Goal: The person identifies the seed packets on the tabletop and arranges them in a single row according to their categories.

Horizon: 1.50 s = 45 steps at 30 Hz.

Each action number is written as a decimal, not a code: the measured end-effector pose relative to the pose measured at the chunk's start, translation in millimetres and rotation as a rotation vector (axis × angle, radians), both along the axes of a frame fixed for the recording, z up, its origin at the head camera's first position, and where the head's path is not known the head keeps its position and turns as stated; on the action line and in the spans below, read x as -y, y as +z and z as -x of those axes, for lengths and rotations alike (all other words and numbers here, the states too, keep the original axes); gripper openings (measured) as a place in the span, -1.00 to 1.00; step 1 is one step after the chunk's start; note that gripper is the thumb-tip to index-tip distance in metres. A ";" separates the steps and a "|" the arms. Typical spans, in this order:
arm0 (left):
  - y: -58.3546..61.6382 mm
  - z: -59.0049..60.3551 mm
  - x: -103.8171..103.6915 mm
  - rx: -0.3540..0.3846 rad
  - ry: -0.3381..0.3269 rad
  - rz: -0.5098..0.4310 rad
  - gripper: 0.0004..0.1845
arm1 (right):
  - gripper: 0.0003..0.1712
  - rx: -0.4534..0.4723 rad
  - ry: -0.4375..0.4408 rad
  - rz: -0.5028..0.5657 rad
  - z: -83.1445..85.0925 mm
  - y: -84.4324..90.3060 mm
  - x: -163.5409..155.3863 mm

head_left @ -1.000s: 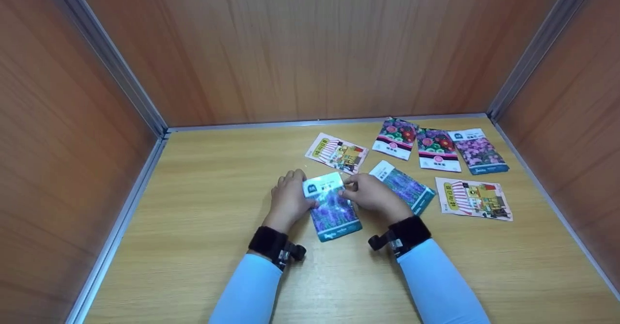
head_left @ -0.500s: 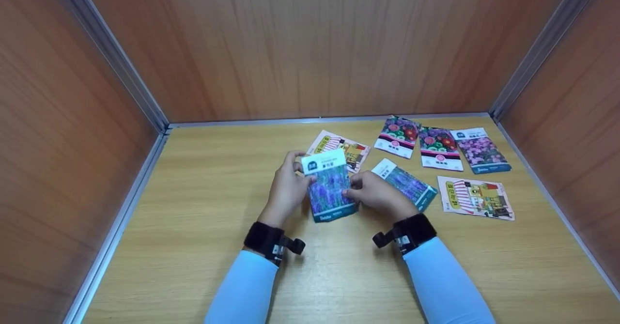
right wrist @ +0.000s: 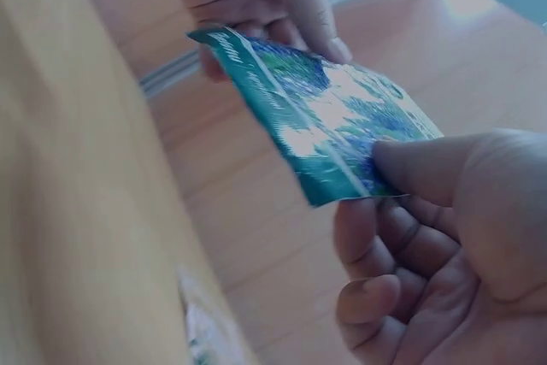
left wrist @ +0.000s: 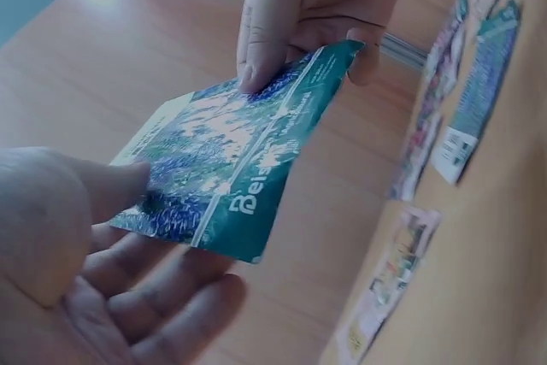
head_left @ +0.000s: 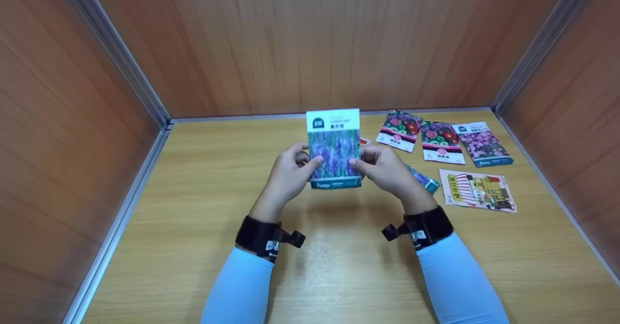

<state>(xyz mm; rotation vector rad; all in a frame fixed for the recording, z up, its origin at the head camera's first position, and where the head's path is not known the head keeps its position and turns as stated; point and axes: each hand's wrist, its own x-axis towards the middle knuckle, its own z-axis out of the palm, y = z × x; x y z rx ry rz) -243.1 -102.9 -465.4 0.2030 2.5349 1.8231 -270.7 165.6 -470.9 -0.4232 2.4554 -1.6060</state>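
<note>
A seed packet [head_left: 334, 152] with purple-blue flowers, a white top band and a teal bottom band is held up above the table, its front facing the head camera. My left hand [head_left: 289, 171] pinches its left edge, thumb on the front and fingers behind. On the right edge my right hand [head_left: 390, 171] pinches it in the same way. Both wrist views show the packet [left wrist: 231, 151] apart from the table, with a thumb [right wrist: 419, 168] pressed on its printed face. A similar purple flower packet [head_left: 422, 177] lies on the table, partly hidden by my right hand.
Toward the back right lie two red-and-purple flower packets [head_left: 398, 130] [head_left: 441, 142] and a pink flower packet [head_left: 483, 145]. A packet with a striped awning picture [head_left: 478, 191] lies nearer. Another [head_left: 365, 141] is mostly covered by the held packet. Wooden panels [head_left: 310, 43] enclose the table.
Both hands have raised the purple flower packet from the table, away from me, and turned its front toward the head camera. The packets on the table have stayed in place.
</note>
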 end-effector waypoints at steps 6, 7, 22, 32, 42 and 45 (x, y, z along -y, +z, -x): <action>18.6 -7.4 7.3 0.109 -0.114 -0.046 -0.63 | -0.74 -0.057 -0.009 0.085 -5.6 11.5 -0.1; 20.5 -8.4 7.7 0.108 -0.115 -0.054 -0.64 | -0.73 -0.060 -0.008 0.091 -6.0 12.1 -0.3; 28.0 -15.9 7.9 0.060 -0.120 -0.064 -0.68 | -0.75 -0.077 0.008 0.204 -12.3 16.5 -4.9; 32.1 -18.2 9.2 0.040 -0.120 -0.040 -0.70 | -0.76 -0.042 0.021 0.226 -14.2 21.3 -6.4; 30.7 -11.0 21.9 0.080 -0.075 0.040 -0.56 | -0.75 -0.077 0.046 0.226 -7.9 17.3 -9.3; 21.5 -3.2 33.9 0.114 -0.049 0.068 -0.51 | -0.74 -0.086 0.043 0.172 -5.1 15.7 -12.3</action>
